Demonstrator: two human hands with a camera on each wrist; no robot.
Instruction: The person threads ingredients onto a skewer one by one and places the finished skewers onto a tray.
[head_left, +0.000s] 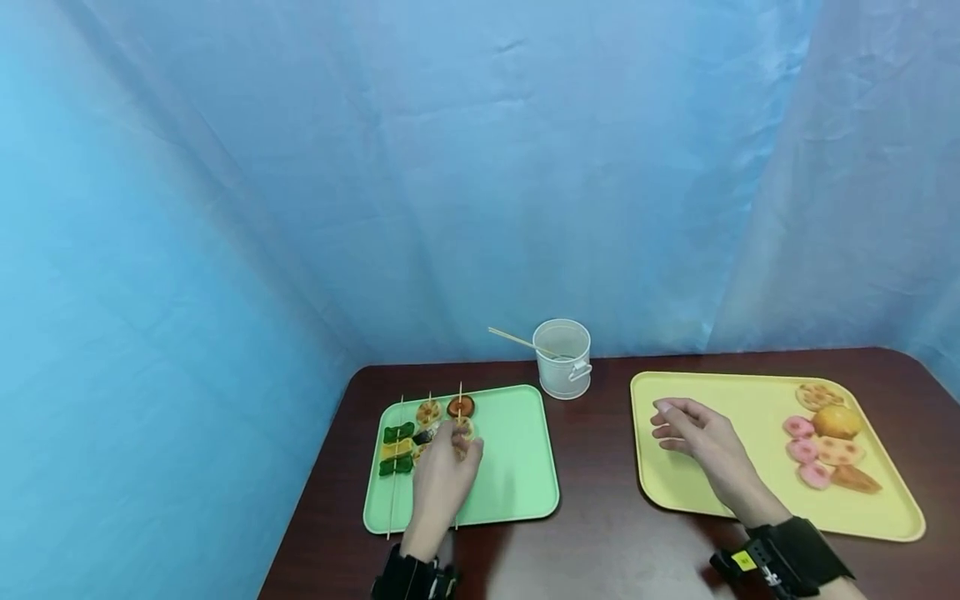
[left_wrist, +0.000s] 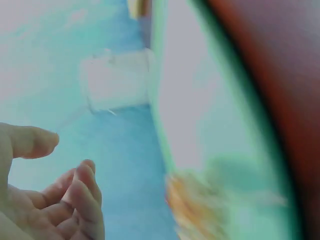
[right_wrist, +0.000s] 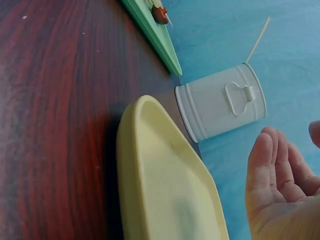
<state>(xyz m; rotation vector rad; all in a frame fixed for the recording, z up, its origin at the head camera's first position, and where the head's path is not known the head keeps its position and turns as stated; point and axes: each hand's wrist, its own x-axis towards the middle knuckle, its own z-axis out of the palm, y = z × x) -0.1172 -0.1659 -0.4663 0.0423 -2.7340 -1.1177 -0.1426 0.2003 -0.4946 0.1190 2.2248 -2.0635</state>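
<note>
My left hand [head_left: 444, 471] hovers over the green tray [head_left: 517, 492], its thumb and loosely curled fingers apart with nothing between them. Under and beside it lie food skewers. The leftmost skewer [head_left: 392, 492] carries a yellow piece between green ones. A middle one has a round tan slice [head_left: 428, 412] at its top, and the right one a brown mushroom [head_left: 461, 406]; the hand hides their lower pieces. Above the left part of the yellow tray [head_left: 675, 483] my right hand [head_left: 705, 442] is held in the air, fingers relaxed and empty.
A white bucket [head_left: 563, 375] stands at the back between the trays, one thin stick [head_left: 517, 339] leaning out of it. On the yellow tray's right side lie pink rings [head_left: 803, 451], a lotus slice [head_left: 819, 396] and several yellow and tan food pieces [head_left: 836, 422]. Blue cloth hangs behind the table.
</note>
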